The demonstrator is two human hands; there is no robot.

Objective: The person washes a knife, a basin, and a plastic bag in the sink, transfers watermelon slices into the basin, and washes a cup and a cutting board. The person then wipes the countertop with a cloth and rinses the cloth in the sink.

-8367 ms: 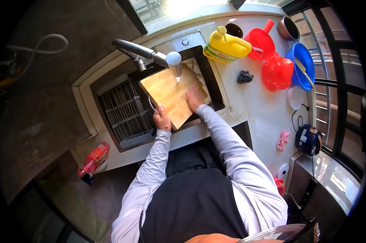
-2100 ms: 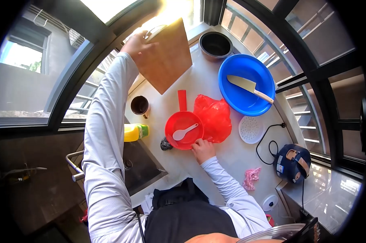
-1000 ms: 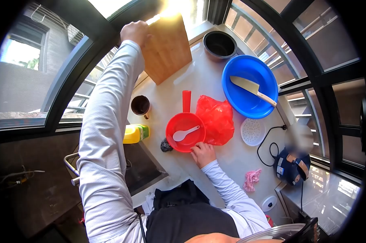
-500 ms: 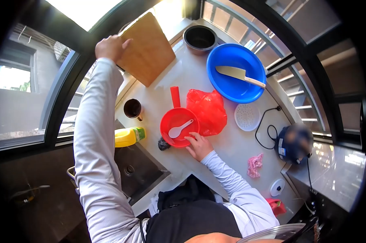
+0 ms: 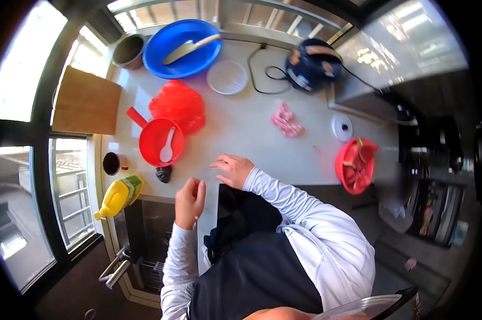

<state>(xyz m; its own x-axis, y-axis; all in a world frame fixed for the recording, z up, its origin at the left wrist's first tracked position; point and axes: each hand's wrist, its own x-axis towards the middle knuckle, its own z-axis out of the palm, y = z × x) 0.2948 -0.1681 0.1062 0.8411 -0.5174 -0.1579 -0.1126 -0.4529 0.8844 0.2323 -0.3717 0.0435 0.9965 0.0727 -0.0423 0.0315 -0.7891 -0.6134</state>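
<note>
My left hand is over the counter's front edge beside the sink, its fingers curled together with nothing visible in them. To its right, my right hand hovers over the counter edge, fingers apart and empty. Nearest to both hands are a dark scrubber and a red ladle-like pan with a white spoon in it. A red plastic bag touches the pan. The wooden board stands upright against the window at the left, with no hand on it.
A blue basin holds a cleaver. Around it are a dark pot and white strainer. A mug and yellow bottle stand left; a cooker, pink cloth and red bowl right.
My left hand has let go of the board and come down near my body. My right hand has left the red pan's rim. The view has turned right, bringing the red bowl fully into sight.
</note>
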